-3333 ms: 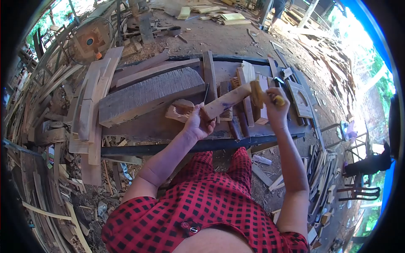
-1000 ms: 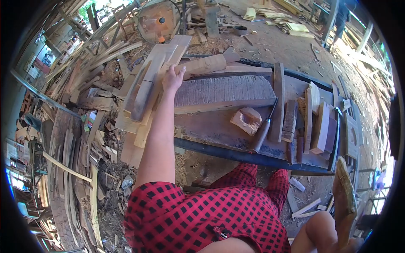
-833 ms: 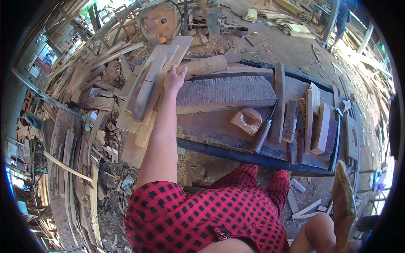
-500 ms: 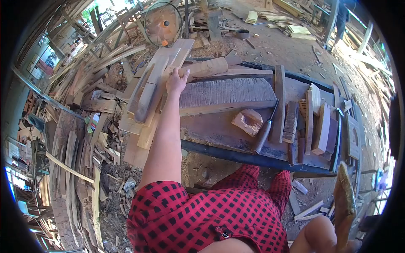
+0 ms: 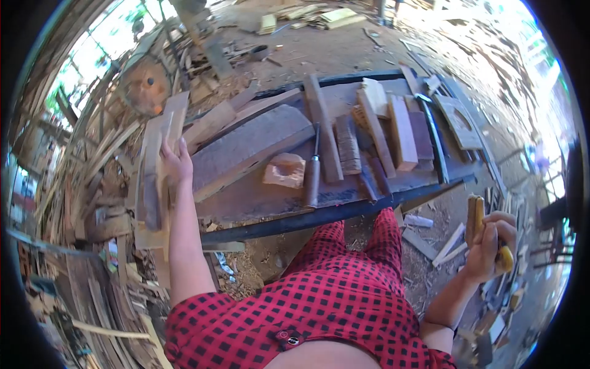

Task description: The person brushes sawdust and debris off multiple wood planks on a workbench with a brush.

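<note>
My left hand (image 5: 177,163) is over the stack of boards (image 5: 150,178) at the bench's left end, thumb and fingers apart. Just beyond its fingertips lies a pale wooden block (image 5: 209,126), beside a long, thick dark beam (image 5: 252,144). My right hand (image 5: 491,246), raised at the right, is closed around a worn wooden tool (image 5: 474,215) with a yellowish lower end; its exact kind is hard to make out. On the bench (image 5: 258,206) are a hollowed wood chunk (image 5: 285,170) and a chisel (image 5: 312,181) with a dark handle.
Several wood pieces, including a narrow board (image 5: 324,129) and a pale block (image 5: 403,135), lie across the bench's right half. A board with a round cutout (image 5: 460,123) is at its right end. Scrap wood (image 5: 101,264) heaps at the left; offcuts (image 5: 452,243) lie on the ground.
The view has turned, so the bench sits further left. My left hand has drawn back slightly from the pale block's end. My right hand has risen into view with the wooden tool.
</note>
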The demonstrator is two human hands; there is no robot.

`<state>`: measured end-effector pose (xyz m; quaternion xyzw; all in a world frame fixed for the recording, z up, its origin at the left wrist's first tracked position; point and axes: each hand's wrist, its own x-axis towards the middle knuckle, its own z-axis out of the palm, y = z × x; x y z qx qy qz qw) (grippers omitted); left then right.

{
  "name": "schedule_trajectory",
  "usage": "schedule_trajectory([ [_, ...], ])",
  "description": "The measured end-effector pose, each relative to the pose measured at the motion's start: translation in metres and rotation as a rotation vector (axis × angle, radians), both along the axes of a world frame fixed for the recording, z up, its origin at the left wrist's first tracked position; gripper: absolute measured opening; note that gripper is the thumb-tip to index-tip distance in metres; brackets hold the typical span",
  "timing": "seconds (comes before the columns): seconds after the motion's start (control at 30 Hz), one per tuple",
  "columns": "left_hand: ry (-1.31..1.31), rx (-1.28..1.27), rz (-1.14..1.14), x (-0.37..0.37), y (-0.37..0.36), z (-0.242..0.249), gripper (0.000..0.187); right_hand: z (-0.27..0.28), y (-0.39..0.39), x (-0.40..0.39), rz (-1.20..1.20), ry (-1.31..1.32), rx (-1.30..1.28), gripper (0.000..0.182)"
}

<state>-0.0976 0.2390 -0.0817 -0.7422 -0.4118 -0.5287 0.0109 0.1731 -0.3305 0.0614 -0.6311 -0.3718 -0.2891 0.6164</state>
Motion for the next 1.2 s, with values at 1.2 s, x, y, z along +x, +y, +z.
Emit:
schedule_trajectory([
  [1.2,0.016,-0.958,-0.874,0.399,-0.344,-0.033,0.078,-0.102,-0.11,0.02,-0.22,0.538,0.123,0.011],
])
